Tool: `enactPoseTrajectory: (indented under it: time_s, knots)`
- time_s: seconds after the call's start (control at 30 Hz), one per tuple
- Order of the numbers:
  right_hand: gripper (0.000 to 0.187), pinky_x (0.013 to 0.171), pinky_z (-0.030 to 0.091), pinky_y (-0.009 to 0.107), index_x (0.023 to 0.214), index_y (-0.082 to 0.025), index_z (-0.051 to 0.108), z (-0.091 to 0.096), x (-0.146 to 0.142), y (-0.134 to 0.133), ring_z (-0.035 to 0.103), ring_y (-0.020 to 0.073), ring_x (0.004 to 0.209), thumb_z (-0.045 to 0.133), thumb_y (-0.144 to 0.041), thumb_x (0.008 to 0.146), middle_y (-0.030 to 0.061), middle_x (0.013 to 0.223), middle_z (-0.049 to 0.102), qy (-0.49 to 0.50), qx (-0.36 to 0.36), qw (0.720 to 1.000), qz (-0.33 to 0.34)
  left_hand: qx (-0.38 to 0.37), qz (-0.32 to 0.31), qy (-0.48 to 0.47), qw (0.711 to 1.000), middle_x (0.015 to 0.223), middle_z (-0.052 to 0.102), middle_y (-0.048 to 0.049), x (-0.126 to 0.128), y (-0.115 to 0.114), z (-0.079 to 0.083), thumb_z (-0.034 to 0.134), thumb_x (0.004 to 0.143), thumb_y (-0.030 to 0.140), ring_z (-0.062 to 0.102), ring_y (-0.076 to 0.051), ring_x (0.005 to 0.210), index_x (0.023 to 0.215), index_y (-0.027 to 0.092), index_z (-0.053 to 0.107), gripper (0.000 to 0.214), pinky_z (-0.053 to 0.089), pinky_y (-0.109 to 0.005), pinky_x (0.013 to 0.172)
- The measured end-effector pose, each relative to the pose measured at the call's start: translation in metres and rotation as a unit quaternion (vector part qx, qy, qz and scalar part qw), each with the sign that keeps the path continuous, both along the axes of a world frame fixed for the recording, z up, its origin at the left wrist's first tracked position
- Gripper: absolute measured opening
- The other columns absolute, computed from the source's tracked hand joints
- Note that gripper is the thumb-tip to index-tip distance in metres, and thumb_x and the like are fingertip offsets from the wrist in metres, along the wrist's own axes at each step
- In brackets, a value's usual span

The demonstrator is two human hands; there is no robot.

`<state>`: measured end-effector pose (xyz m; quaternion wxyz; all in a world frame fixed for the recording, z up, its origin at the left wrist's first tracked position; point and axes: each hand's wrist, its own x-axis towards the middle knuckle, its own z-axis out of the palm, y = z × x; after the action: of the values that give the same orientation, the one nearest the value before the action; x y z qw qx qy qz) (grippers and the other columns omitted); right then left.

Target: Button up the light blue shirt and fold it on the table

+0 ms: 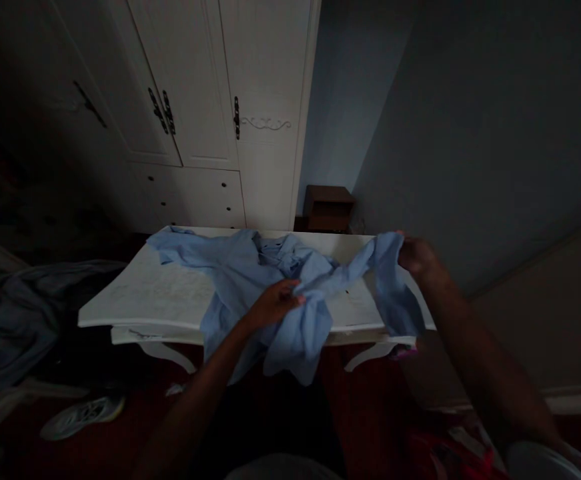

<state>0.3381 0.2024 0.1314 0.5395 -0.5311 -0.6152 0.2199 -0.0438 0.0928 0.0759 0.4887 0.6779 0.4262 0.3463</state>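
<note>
A light blue long-sleeved shirt (243, 270) lies spread and rumpled across a white table (160, 297), its collar toward the far edge and its lower part hanging over the near edge. My left hand (276, 301) pinches the cloth near the shirt's middle, at the base of the right-hand sleeve. Off to the right, my right hand (417, 256) is closed on that sleeve and lifts it, so its end drapes down over the table's right side. The other sleeve rests flat toward the far left corner.
Beyond the table stands a white wardrobe (270, 160) with dark handles. A small brown cabinet (329, 203) sits in the corner by the grey wall. Grey cloth (25, 320) is heaped at left, above a shoe (84, 417) on the red floor. Red items lie at lower right.
</note>
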Motion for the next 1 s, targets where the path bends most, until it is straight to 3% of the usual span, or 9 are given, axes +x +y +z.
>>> enactPoseTrajectory:
  time_s: [0.07, 0.13, 0.23, 0.37, 0.47, 0.57, 0.73, 0.83, 1.0]
  knots:
    - [0.025, 0.058, 0.054, 0.031, 0.057, -0.024, 0.046, 0.007, 0.002, 0.005, 0.059, 0.0156, 0.057, 0.043, -0.017, 0.081, -0.002, 0.054, 0.055, 0.014, -0.018, 0.995, -0.101, -0.046, -0.133, 0.012, 0.99, 0.084, 0.071, -0.006, 0.011, -0.012, -0.002, 0.066, 0.078, 0.048, 0.065, -0.02, 0.073, 0.117, 0.018, 0.065, 0.049, 0.05, -0.031, 0.066]
    - [0.018, 0.069, 0.053, 0.035, 0.061, -0.021, 0.05, 0.014, 0.009, 0.003, 0.062, 0.0174, 0.068, 0.049, -0.02, 0.079, 0.0018, 0.066, 0.06, -0.011, -0.005, 0.978, -0.207, -0.024, -0.154, 0.025, 0.987, 0.091, 0.073, -0.0075, 0.012, -0.016, -0.002, 0.063, 0.081, 0.047, 0.068, -0.022, 0.081, 0.115, 0.018, 0.067, 0.045, 0.051, -0.032, 0.073]
    - [0.009, 0.087, 0.046, 0.046, 0.08, -0.018, 0.062, 0.023, 0.019, -0.012, 0.062, 0.0241, 0.092, 0.062, -0.024, 0.074, 0.0115, 0.096, 0.065, -0.128, 0.013, 0.948, -0.29, 0.058, -0.035, 0.031, 0.997, 0.096, 0.073, -0.0078, -0.007, -0.004, 0.0, 0.061, 0.084, 0.048, 0.068, -0.023, 0.089, 0.113, 0.019, 0.067, 0.042, 0.052, -0.033, 0.079]
    - [0.026, 0.083, 0.044, 0.057, 0.088, -0.014, 0.068, 0.038, 0.007, -0.039, 0.063, 0.0354, 0.091, 0.074, -0.032, 0.07, 0.021, 0.1, 0.065, -0.384, -0.115, 0.855, -0.33, 0.129, 0.127, 0.083, 0.98, 0.097, 0.072, -0.0089, -0.052, 0.032, 0.007, 0.058, 0.084, 0.051, 0.068, -0.024, 0.088, 0.109, 0.019, 0.067, 0.041, 0.053, -0.033, 0.079]
    - [0.039, 0.081, 0.048, 0.052, 0.105, -0.014, 0.067, 0.054, -0.031, -0.052, 0.065, 0.0349, 0.093, 0.061, -0.045, 0.083, 0.0213, 0.106, 0.065, -0.483, -0.081, 0.834, -0.254, 0.184, 0.179, 0.232, 0.938, 0.118, 0.067, -0.0133, -0.083, 0.06, 0.012, 0.052, 0.088, 0.045, 0.063, -0.027, 0.109, 0.118, 0.015, 0.061, 0.044, 0.048, -0.038, 0.095]
    - [0.044, 0.088, 0.049, 0.044, 0.127, -0.018, 0.059, 0.06, -0.083, -0.052, 0.064, 0.0306, 0.105, 0.048, -0.044, 0.092, 0.0163, 0.123, 0.063, -0.535, -0.04, 0.842, -0.063, 0.178, 0.246, 0.406, 0.862, 0.134, 0.055, -0.0213, -0.106, 0.081, 0.011, 0.054, 0.085, 0.044, 0.049, -0.032, 0.128, 0.129, 0.006, 0.051, 0.058, 0.04, -0.043, 0.105]
    - [0.047, 0.1, 0.045, 0.039, 0.136, -0.019, 0.052, 0.017, -0.149, -0.026, 0.056, 0.0279, 0.123, 0.053, -0.036, 0.092, 0.0115, 0.138, 0.056, -0.559, -0.11, 0.794, 0.214, 0.055, 0.3, 0.464, 0.832, 0.126, 0.06, -0.0232, -0.138, 0.085, -0.005, 0.053, 0.082, 0.061, 0.057, -0.034, 0.119, 0.134, 0.004, 0.044, 0.078, 0.046, -0.039, 0.095]
    - [0.048, 0.106, 0.04, 0.036, 0.14, -0.015, 0.047, -0.016, -0.172, -0.006, 0.051, 0.0252, 0.128, 0.049, -0.027, 0.093, 0.0122, 0.142, 0.052, -0.557, -0.109, 0.784, 0.249, 0.038, 0.278, 0.459, 0.843, 0.113, 0.068, -0.0156, -0.147, 0.08, -0.012, 0.054, 0.082, 0.06, 0.063, -0.03, 0.107, 0.13, 0.012, 0.051, 0.068, 0.049, -0.036, 0.089]
    - [0.056, 0.101, 0.044, 0.035, 0.141, -0.015, 0.044, -0.039, -0.205, 0.017, 0.053, 0.0242, 0.124, 0.045, -0.007, 0.086, 0.0134, 0.141, 0.051, -0.559, -0.062, 0.807, 0.183, 0.102, 0.267, 0.489, 0.824, 0.11, 0.068, -0.0159, -0.138, 0.092, -0.005, 0.055, 0.085, 0.05, 0.062, -0.03, 0.106, 0.122, 0.013, 0.062, 0.053, 0.048, -0.037, 0.09]
